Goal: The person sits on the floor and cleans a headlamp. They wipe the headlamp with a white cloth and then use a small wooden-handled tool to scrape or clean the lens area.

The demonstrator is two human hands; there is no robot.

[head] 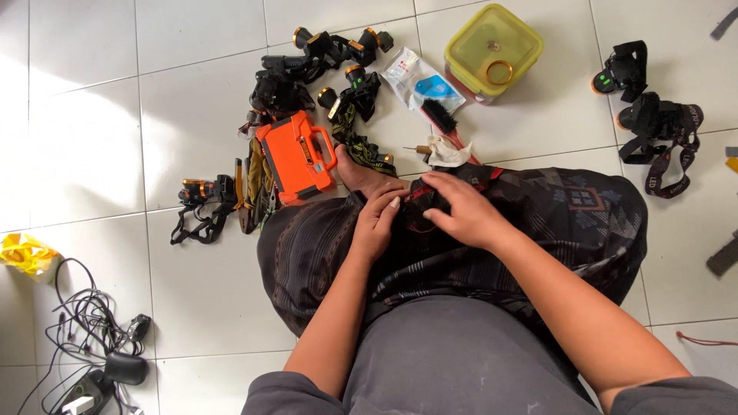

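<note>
Here, left hand point(377, 223) and right hand point(461, 211) both pinch a small black headlamp point(419, 206) over the lap; steadier kept low, fingers close.

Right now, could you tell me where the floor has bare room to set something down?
Bare tiles lie at the upper left, left of the headlamp pile, and between the yellow-lidded box and the two headlamps at right. It is crowded around the orange case and the cables.

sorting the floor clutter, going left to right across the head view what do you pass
yellow wrapper → tangle of cables → orange case → left hand → right hand → yellow-lidded box → black headlamps
</note>
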